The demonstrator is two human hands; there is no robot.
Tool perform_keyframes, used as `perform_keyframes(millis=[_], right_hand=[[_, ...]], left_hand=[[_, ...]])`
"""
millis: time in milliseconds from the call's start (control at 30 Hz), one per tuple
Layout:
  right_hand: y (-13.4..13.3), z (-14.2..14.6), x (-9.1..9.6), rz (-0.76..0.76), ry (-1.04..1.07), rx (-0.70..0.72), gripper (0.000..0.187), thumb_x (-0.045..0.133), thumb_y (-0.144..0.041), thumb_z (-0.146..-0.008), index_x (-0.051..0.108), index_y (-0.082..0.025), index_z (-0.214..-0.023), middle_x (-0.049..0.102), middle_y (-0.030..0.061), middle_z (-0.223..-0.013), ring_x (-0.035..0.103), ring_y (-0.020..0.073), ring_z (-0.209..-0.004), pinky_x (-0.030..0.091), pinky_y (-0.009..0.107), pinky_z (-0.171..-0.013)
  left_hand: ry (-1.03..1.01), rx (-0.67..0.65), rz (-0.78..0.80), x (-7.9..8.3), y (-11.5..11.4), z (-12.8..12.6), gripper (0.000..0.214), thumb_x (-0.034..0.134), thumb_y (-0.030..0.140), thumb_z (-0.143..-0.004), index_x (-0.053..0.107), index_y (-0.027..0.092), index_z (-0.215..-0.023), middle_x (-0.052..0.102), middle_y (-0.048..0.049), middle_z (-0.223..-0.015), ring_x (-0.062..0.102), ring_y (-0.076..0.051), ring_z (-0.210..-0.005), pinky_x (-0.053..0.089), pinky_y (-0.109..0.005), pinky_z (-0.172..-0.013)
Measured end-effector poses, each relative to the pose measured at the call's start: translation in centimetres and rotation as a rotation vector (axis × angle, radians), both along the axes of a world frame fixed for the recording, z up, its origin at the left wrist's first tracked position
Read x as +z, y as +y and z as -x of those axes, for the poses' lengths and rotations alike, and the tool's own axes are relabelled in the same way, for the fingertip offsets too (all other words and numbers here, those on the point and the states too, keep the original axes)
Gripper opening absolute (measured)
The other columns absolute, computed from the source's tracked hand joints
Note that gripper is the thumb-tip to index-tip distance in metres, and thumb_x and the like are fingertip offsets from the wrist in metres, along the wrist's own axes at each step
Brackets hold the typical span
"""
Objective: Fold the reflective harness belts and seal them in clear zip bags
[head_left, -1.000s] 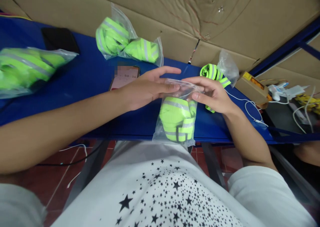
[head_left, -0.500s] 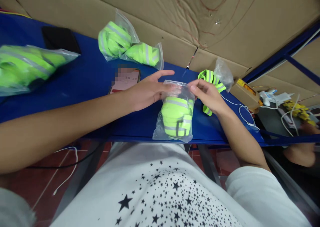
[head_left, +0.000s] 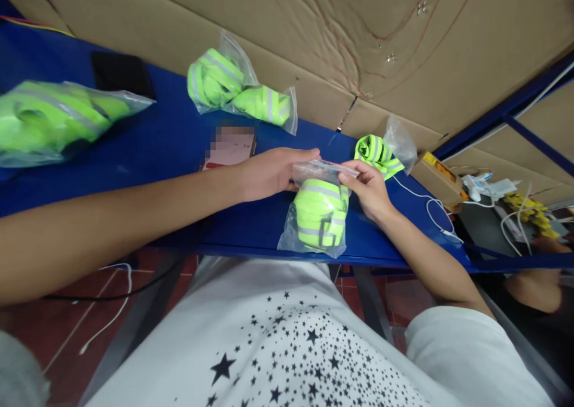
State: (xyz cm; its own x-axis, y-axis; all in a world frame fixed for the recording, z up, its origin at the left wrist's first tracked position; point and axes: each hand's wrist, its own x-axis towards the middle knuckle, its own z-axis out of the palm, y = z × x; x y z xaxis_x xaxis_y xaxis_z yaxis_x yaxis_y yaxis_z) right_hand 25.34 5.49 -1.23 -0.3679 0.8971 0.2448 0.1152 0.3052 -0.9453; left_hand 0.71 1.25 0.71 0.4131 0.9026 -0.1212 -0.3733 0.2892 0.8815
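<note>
A clear plastic bag (head_left: 316, 216) holding a folded neon-yellow reflective vest lies at the near edge of the blue table (head_left: 156, 144). My left hand (head_left: 269, 171) pinches the left end of the bag's top strip, fingers pressed together. My right hand (head_left: 368, 186) pinches the right end of the same strip. A loose rolled reflective vest (head_left: 374, 151) with an empty clear bag (head_left: 401, 138) lies just behind my right hand.
A phone (head_left: 231, 147) lies behind my left hand. Two more bagged vests rest at the back (head_left: 237, 90) and a larger bag at the far left (head_left: 54, 120). A dark object (head_left: 121, 72), a small cardboard box (head_left: 437, 174), white cables (head_left: 430, 207) and cardboard walls surround the table.
Both hands have closed from loosely spread fingers into pinches on the bag's top strip. The bag's top edge now looks flattened.
</note>
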Motion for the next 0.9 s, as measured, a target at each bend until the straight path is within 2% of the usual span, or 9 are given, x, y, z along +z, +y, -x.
perform_keyframes(millis=[100,233,333,433,533,600,767,900], right_hand=[[-0.1,-0.4,0.6,0.068,0.052,0.019,0.035,0.092,-0.049,-0.076,0.081,-0.026,-0.099,0.073,-0.0027,-0.079,0.060,0.0107,-0.063,0.053,0.023,-0.057],[0.3,-0.8,1.2,0.265,0.100,-0.004,0.040,0.097,-0.052,-0.066,0.077,-0.021,-0.079,0.072,-0.0016,-0.070,0.063,0.0104,-0.060,0.055,0.022,-0.057],[0.5,-0.8,1.3,0.321,0.122,-0.013,0.042,0.100,-0.051,-0.061,0.078,-0.019,-0.077,0.076,0.0004,-0.077,0.064,0.0093,-0.060,0.057,0.021,-0.057],[0.5,-0.7,1.2,0.340,0.125,0.034,0.042,0.098,-0.051,-0.064,0.083,-0.019,-0.087,0.080,0.0027,-0.086,0.067,0.0097,-0.063,0.058,0.021,-0.055],[0.5,-0.4,1.1,0.337,0.136,0.090,0.044,0.095,-0.053,-0.069,0.083,-0.019,-0.095,0.082,0.0050,-0.093,0.072,0.0120,-0.071,0.060,0.021,-0.058],[0.4,-0.2,1.0,0.348,0.148,0.080,0.044,0.096,-0.053,-0.069,0.082,-0.019,-0.094,0.081,0.0044,-0.090,0.073,0.0123,-0.071,0.061,0.021,-0.060],[0.3,0.0,0.9,0.387,0.193,-0.027,0.047,0.102,-0.048,-0.056,0.074,-0.019,-0.080,0.075,-0.0003,-0.072,0.070,0.0111,-0.064,0.060,0.020,-0.058],[0.2,-0.2,1.1,0.307,0.191,-0.007,0.042,0.098,-0.047,-0.063,0.073,-0.019,-0.081,0.073,-0.0008,-0.069,0.065,0.0096,-0.061,0.055,0.019,-0.055]], left_hand=[[0.025,-0.007,-0.097,-0.1,0.2,0.2,0.041,0.079,0.050,-0.091,0.080,0.015,-0.111,0.080,-0.0125,-0.116,0.076,-0.025,-0.105,0.059,-0.032,-0.087],[0.047,0.018,-0.130,-0.1,0.1,0.2,0.034,0.079,0.043,-0.093,0.080,0.016,-0.113,0.081,-0.0106,-0.112,0.075,-0.022,-0.109,0.059,-0.032,-0.095],[0.083,0.062,-0.125,0.0,0.1,0.3,0.031,0.082,0.035,-0.090,0.080,0.015,-0.113,0.081,-0.0112,-0.114,0.076,-0.022,-0.107,0.059,-0.031,-0.095],[0.166,0.193,-0.180,0.2,0.4,0.5,0.029,0.084,0.030,-0.087,0.081,0.015,-0.111,0.082,-0.0106,-0.111,0.076,-0.022,-0.103,0.059,-0.030,-0.091],[0.234,0.288,-0.197,0.3,0.7,0.8,0.022,0.080,0.027,-0.090,0.080,0.017,-0.110,0.082,-0.0085,-0.107,0.077,-0.020,-0.100,0.059,-0.028,-0.088],[0.243,0.294,-0.170,0.3,0.9,0.8,0.023,0.078,0.027,-0.091,0.079,0.018,-0.112,0.082,-0.0075,-0.105,0.077,-0.020,-0.097,0.059,-0.027,-0.084],[0.226,0.320,-0.120,0.1,0.9,0.7,0.025,0.081,0.025,-0.088,0.078,0.017,-0.112,0.081,-0.0071,-0.101,0.075,-0.018,-0.089,0.057,-0.025,-0.077],[0.155,0.283,-0.089,0.1,0.8,0.7,0.023,0.081,0.024,-0.088,0.078,0.018,-0.110,0.081,-0.0066,-0.104,0.076,-0.018,-0.094,0.059,-0.027,-0.084]])
